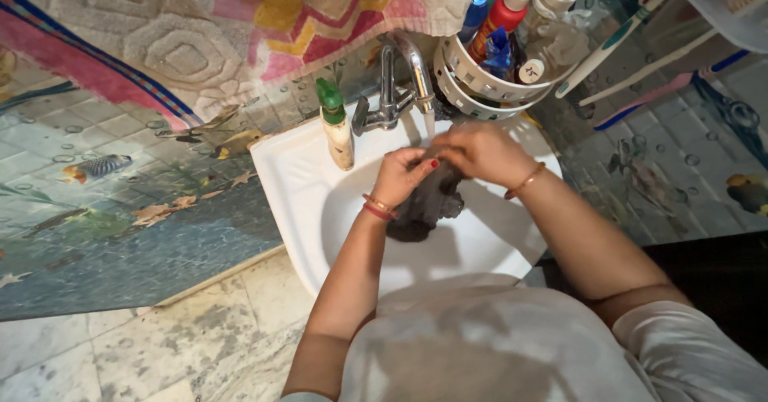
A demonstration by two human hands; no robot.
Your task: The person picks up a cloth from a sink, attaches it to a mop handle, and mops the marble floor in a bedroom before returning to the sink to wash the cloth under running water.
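Bathroom with fish-print tiles, white sink [304, 180] under a chrome tap [404, 82]. Both hands are over the basin, fingers curled tight around a dark wet cloth [428, 202]: left hand [400, 174] pinching its top edge, right hand [480, 152] clamped beside it, wrists bent inward. Green-capped bottle [336, 126] sits on the rim.

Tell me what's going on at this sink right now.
A person stands over a white sink and holds a dark wet cloth with both hands under the metal tap. The left hand grips the cloth's upper edge, and the right hand closes over it from the other side. The cloth hangs down into the basin. A green-capped bottle stands on the sink rim beside the tap, and a white basket of bottles sits behind it.
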